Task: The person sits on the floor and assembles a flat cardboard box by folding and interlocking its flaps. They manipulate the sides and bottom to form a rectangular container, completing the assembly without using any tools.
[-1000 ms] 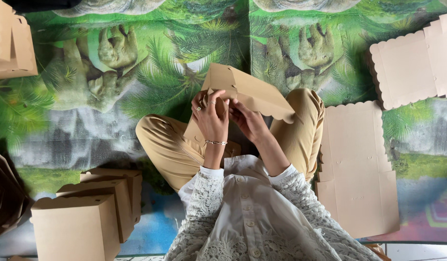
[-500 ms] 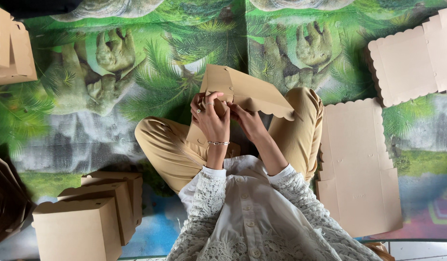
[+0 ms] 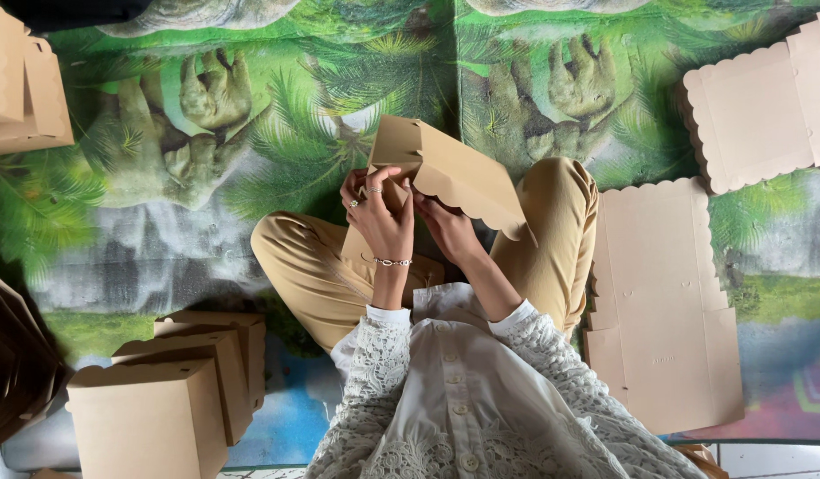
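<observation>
I sit cross-legged on a mat and hold a tan cardboard box with a scalloped flap above my lap. My left hand, with rings and a thin bracelet, grips the box's left side, fingers curled over its folded edge. Under the scalloped flap, my right hand grips the box from below. The box is partly folded, its flap slanting down to the right. Both sleeves are white lace.
Folded tan boxes stand at the lower left. A stack of flat scalloped cardboard sheets lies at my right, more sheets at the upper right. Other boxes sit at the upper left. The green jungle-print mat covers the floor.
The hands and box stay in nearly the same place; the fingers have shifted slightly on the box's folded edge.
</observation>
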